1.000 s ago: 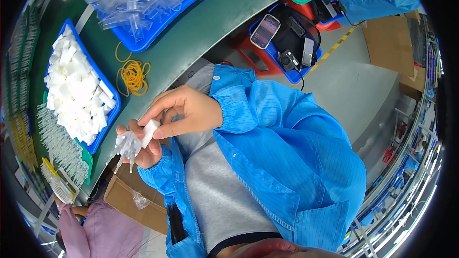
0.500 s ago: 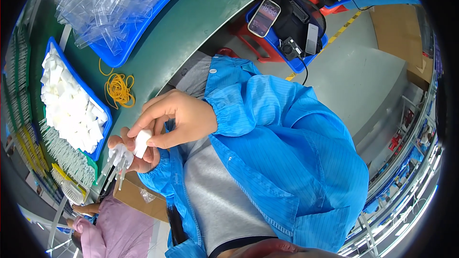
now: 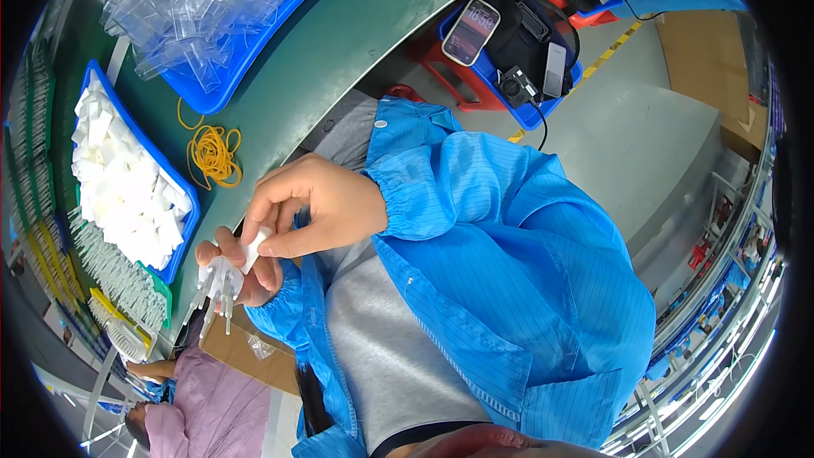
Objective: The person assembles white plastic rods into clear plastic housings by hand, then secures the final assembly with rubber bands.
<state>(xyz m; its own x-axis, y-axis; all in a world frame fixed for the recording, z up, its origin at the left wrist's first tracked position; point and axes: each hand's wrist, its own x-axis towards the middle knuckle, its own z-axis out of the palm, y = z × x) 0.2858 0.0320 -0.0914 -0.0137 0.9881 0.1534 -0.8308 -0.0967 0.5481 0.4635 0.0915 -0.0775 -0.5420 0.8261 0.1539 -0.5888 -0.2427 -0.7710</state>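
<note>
My left hand (image 3: 256, 282) holds several slim white pieces with thin prongs (image 3: 219, 282), which fan out past its fingertips. Their exact kind I cannot make out. Pinched between the thumb and fingers of my right hand (image 3: 318, 206) is a small white block (image 3: 255, 248). The block touches or nearly touches the fingers of my left hand, right by the base of the pronged pieces. Part of the left palm is hidden behind the right hand. Left of both hands, a blue tray (image 3: 192, 222) is heaped with similar white blocks (image 3: 127, 182).
Clear plastic sleeves (image 3: 203, 0) fill another blue tray (image 3: 206, 102) on the green table (image 3: 297, 76). A yellow cord coil (image 3: 214, 155) lies nearby. Slim white rods (image 3: 119, 271) sit beyond the block tray. Another person in pink (image 3: 216, 399) is at lower left. A phone (image 3: 471, 32) rests on a blue bin.
Both hands have shifted slightly to the right. The white block has turned a little and sits closer against the left hand's fingers.
</note>
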